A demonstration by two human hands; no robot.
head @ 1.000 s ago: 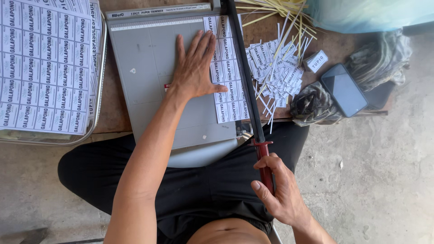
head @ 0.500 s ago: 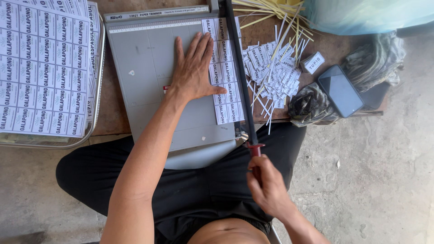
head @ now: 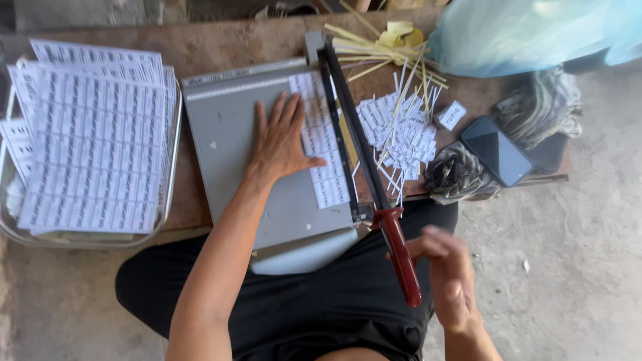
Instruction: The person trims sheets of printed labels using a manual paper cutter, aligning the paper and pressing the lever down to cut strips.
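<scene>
Now | left hand (head: 284, 144) flat on label strip (head: 322, 144) | right hand (head: 447, 271) released beside red handle (head: 401, 257)

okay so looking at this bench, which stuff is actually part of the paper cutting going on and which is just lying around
In use:
- grey paper cutter with red-handled blade arm
- label strip pressed flat by the left hand
- right hand beside the handle
- cut label slips
- tray of printed label sheets

Lying about:
- phone
- crumpled dark cloth
- blue plastic bag
- yellow strips

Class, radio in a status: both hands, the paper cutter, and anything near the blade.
Left hand flat, pinning label strip on cutter bed. Right hand open beside red handle, not gripping. Cut labels piled right of blade arm.
</scene>
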